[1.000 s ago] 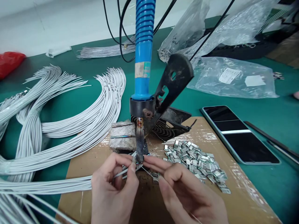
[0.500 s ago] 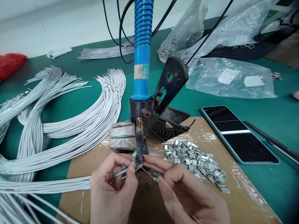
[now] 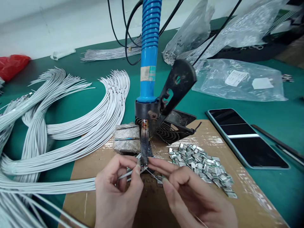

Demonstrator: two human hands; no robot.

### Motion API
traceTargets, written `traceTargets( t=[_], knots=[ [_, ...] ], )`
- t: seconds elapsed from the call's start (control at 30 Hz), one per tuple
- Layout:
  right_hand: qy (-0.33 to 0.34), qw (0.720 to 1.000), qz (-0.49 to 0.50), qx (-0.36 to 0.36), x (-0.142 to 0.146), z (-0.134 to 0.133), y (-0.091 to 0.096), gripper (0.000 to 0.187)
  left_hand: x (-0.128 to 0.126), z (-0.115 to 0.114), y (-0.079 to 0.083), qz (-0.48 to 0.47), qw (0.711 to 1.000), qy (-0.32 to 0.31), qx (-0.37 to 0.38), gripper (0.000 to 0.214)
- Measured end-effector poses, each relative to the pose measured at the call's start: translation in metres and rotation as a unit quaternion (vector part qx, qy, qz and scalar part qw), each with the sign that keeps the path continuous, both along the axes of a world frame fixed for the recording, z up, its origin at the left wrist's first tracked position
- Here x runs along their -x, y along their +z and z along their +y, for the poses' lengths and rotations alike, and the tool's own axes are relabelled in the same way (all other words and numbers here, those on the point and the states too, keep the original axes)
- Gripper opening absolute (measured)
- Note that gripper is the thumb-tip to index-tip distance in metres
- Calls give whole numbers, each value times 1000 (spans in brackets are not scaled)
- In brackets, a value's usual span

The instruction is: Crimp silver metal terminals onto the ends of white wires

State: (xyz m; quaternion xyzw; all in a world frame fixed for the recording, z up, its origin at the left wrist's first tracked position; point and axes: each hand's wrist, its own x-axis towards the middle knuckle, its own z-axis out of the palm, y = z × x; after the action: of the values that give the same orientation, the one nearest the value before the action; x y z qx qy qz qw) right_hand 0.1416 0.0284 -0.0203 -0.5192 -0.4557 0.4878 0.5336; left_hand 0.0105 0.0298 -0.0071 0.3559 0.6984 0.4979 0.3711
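My left hand point(image 3: 117, 190) pinches the ends of white insulated wires point(image 3: 129, 173), and the long bundle point(image 3: 47, 186) trails away to the left. My right hand point(image 3: 187, 194) holds a thin bare wire point(image 3: 152, 174) between its fingertips, close to the wire ends. The tip of a blue-handled soldering iron point(image 3: 144, 148) points down between my hands, just above my fingertips. Small silver metal terminals lie in a heap point(image 3: 201, 166) to the right of my right hand. A few loose terminals point(image 3: 159, 180) sit by its fingers.
The iron stands in a blackened metal holder point(image 3: 177, 85) on a cardboard sheet point(image 3: 247, 199), beside a fibrous block point(image 3: 127, 142) with thin metal pins. White wire bundles point(image 3: 78, 126) cover the green mat point(image 3: 273, 196) at left. A phone point(image 3: 247, 139) and clear plastic bags point(image 3: 237, 82) lie right and behind.
The whole view has shifted slightly as my head moved. My hands stay in nearly the same grip around the iron tip, and the terminals have not visibly moved.
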Motion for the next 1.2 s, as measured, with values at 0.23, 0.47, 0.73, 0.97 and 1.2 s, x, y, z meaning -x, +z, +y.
traceTargets(
  t=[0.23,0.47,0.73,0.97,1.2],
  knots=[
    [14,1000,-5,-3,-3,-1,-1,26,-1,2,5,3,1000,5,8,14],
    [46,999,-25,-11,-4,1,-5,25,11,1,1,15,999,-37,5,11],
    [35,999,-13,-8,-4,-1,-4,25,4,0,2,13,1000,-3,0,14],
    [27,1000,-14,5,-2,-2,-4,28,0,3,7,6,1000,0,13,13],
    [26,999,-23,-10,-2,-4,-7,25,-1,3,6,0,1000,2,6,12]
  ],
)
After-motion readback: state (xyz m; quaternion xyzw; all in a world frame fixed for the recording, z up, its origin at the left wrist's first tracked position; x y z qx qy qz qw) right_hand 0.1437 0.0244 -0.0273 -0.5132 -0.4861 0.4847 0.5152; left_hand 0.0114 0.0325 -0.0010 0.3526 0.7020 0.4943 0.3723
